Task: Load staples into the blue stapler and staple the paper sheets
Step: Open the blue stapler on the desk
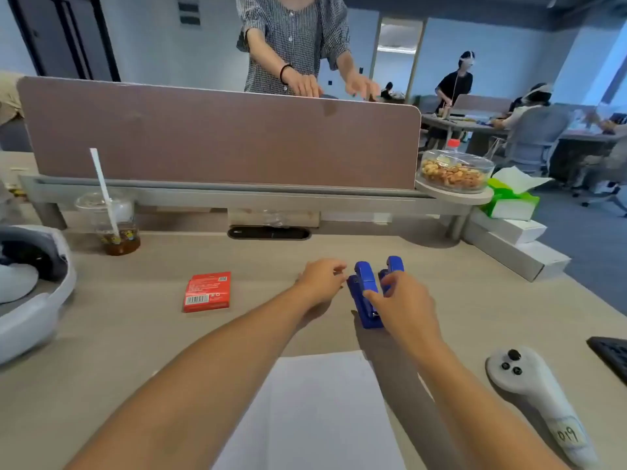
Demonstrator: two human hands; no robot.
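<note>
A: Where is the blue stapler just now?

B: On the table, a little right of centre in the frame. It's above the paper sheets and to the right of the red staple box.

A: And the hands?

B: The right hand grips it. Its forefinger lies along the blue body and the other fingers curl round the raised blue part on the right. The left hand sits against the stapler's left side with its fingers curled in. I can't tell whether it pinches the stapler, a strip of staples, or nothing.

A: Why hold it that way?

B: I'd judge the right hand is steadying it and keeping the cover swung up, so the channel stays open for loading. That leaves the left hand free to feed staples in. The box lies within easy reach on that side.

A: Which way does it point?

B: Its long axis runs almost straight up the frame, from the near end at lower centre to the far end, leaning slightly left. The opened part stands at the far end. I can't tell which end is the nose.
</note>
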